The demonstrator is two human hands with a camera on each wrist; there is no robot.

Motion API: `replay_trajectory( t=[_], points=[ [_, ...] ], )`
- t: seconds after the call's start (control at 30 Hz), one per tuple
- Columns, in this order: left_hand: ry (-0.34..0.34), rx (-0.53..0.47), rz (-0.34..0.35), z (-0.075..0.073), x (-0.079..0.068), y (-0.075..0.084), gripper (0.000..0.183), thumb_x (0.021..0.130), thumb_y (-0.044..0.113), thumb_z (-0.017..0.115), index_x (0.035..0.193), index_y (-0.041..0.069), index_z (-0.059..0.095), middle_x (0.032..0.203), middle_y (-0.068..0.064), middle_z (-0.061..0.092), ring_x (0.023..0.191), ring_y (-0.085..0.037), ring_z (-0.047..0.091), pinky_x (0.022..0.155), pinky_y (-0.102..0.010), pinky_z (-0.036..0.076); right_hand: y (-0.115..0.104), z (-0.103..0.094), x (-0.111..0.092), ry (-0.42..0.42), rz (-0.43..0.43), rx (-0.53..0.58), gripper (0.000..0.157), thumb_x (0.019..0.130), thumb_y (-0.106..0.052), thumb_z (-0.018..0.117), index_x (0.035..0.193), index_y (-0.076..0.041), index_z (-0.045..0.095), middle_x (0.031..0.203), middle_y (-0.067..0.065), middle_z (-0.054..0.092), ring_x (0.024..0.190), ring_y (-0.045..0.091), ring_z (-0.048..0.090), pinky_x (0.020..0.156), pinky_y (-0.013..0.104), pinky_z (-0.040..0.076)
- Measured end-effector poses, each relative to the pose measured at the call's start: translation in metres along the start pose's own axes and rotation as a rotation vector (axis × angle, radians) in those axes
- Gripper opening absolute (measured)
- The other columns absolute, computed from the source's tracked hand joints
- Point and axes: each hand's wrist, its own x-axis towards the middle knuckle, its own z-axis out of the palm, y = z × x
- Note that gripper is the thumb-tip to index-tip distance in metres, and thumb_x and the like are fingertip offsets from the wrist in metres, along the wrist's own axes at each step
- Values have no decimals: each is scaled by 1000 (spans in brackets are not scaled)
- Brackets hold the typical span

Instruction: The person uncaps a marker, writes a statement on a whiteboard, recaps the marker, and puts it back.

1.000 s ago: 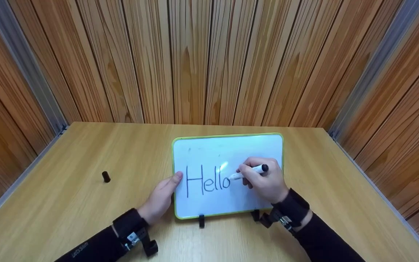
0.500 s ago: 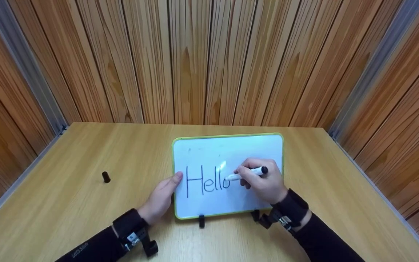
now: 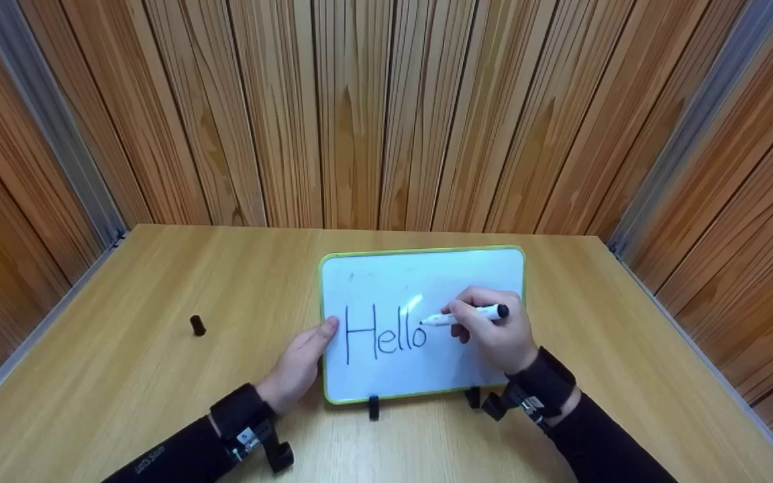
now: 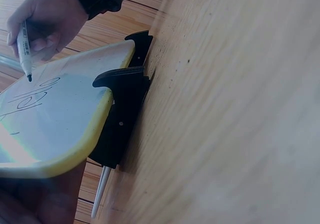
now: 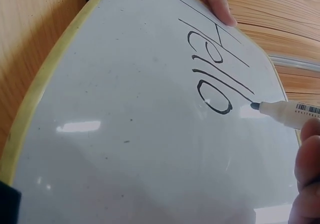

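The right hand (image 3: 497, 335) grasps the marker (image 3: 441, 319), its bare tip at the upper edge of the "o" in "Hello"; whether tip and board (image 3: 393, 379) touch, I cannot tell. The left hand (image 3: 296, 365) grips the board's left edge, thumb over the face. The board leans back on 2 black feet (image 3: 374, 408) near the middle of the bench (image 3: 158, 402).

A slip of the tip could put a stray stroke across the "o" or the 2nd "l", since it sits so close. Fingers or the heel of the right hand could smear the ink if dragged left. Should the left hand's hold loosen, pressure from the marker might shift the board on its feet. The cap (image 3: 197, 326), well apart on the left, could roll if knocked.

The bench is pale wood, lightly grained. Plank panelling covers the far wall (image 3: 349, 114) and the 2 side walls (image 3: 762, 255), with a grey strip (image 3: 51, 114) at each far corner.
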Motion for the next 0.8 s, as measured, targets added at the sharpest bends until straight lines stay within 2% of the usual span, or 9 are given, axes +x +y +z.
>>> replay_trajectory(
  t=[0.27,0.4,0.63,0.8],
  points=[
    [-23,-5,2,-2,-1,1,69,123,51,28,159,-2,54,142,-16,74,136,-26,68,118,-35,46,-1,-7,-6,23,-43,-9,28,98,16,63,86,-2,80,66,9,70,50,19,61,51,24,52],
    [-19,-1,-6,-2,0,0,71,122,54,29,159,-1,54,141,-16,75,134,-26,69,116,-34,48,1,-12,-10,30,-41,-27,29,99,15,63,86,-3,81,66,8,70,51,19,61,51,24,51],
    [-22,2,-20,-3,1,-1,72,121,57,29,161,1,53,143,-14,74,136,-25,68,120,-37,45,4,-20,-18,61,-37,-72,30,97,15,64,86,-5,82,66,6,70,52,17,61,50,23,48],
    [-11,-12,-9,-3,0,-1,70,123,52,29,159,-2,54,140,-17,75,132,-25,70,115,-33,49,7,-19,-17,40,-41,-67,29,98,14,64,88,-5,83,66,6,70,52,18,61,50,23,48]
  ],
)
